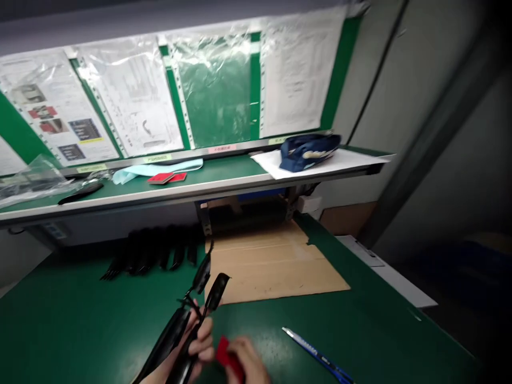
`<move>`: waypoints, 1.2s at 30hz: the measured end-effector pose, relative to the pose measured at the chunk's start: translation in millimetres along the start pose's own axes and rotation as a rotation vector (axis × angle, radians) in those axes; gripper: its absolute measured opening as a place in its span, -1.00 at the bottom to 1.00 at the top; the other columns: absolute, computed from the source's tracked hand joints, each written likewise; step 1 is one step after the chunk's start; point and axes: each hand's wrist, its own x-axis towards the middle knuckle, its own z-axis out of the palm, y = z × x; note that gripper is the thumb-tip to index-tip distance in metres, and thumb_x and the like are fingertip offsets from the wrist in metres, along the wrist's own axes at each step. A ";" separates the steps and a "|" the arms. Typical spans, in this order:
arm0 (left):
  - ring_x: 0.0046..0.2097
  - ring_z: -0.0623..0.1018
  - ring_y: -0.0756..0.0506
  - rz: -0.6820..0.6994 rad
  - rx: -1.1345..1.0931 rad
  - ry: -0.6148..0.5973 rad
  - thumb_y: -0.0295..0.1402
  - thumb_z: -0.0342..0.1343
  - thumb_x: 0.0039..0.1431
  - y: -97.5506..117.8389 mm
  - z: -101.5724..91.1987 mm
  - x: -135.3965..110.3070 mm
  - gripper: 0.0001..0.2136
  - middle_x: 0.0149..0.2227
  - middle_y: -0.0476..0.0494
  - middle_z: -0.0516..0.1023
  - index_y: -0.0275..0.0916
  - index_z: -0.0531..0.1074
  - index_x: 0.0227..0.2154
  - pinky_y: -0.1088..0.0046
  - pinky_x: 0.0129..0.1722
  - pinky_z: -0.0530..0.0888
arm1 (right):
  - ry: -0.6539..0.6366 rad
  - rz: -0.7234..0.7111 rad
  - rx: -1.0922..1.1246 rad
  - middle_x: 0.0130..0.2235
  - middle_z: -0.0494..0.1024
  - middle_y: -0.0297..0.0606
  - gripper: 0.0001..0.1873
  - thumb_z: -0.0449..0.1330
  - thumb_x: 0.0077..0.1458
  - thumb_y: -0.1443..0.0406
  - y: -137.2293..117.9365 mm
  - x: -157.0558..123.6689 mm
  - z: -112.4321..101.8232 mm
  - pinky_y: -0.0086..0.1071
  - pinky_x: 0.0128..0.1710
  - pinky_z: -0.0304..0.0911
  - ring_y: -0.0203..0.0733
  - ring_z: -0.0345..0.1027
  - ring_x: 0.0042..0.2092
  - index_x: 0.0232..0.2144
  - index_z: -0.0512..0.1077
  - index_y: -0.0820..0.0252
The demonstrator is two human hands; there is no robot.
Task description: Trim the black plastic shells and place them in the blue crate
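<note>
My left hand (200,341) grips a bunch of long black plastic parts (176,330), whose ends stick up and away from me. My right hand (248,362) is close beside it and pinches a small red pad (228,354), partly hidden by my fingers. Both hands are over the green bench mat (80,320). A blue utility knife (318,349) lies to the right of my hands. Farther off, a row of similar black parts (152,253) lies on the mat, next to a flat cardboard sheet (272,266).
A raised green shelf (208,178) runs across the back, holding red pads (166,177), a pale blue cloth (156,170), a black tool (80,193), a plastic bag (32,181), and a dark blue pouch (310,152) on white paper (360,162). Plastic-covered documents (132,96) hang above it.
</note>
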 end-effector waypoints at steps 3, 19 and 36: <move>-0.65 0.03 0.16 -0.096 -0.280 -0.171 -0.11 0.23 0.03 -15.7 -21.3 -72.1 -0.72 -0.65 0.14 0.14 -0.26 0.48 -0.47 0.54 -0.53 0.14 | -0.054 0.304 0.492 -0.23 0.52 -0.19 -0.66 -0.14 0.28 0.12 -29.8 0.6 -23.6 -0.31 -0.18 0.39 -0.13 0.45 -0.18 -0.08 0.32 0.11; -0.75 0.03 0.10 -0.033 -0.348 0.064 -0.17 0.13 0.09 -38.2 -35.7 -159.9 -0.78 -0.76 0.05 0.32 -0.22 0.46 -0.34 0.50 -0.66 0.05 | -0.415 -0.634 -0.168 0.21 0.25 -0.07 -0.47 0.02 0.24 0.32 -142.8 -9.2 -28.3 -0.21 0.07 0.32 -0.08 0.23 0.14 0.24 0.11 0.10; -0.75 0.07 0.12 -0.102 -0.360 -0.021 -0.22 0.08 0.14 -34.5 -60.7 -173.5 -0.78 -0.76 0.03 0.31 -0.26 0.45 -0.49 0.51 -0.67 0.06 | -0.425 -0.569 -0.139 0.19 0.28 -0.10 -0.50 0.02 0.24 0.35 -171.3 -26.9 -18.3 -0.18 0.03 0.33 -0.08 0.25 0.09 0.21 0.16 0.07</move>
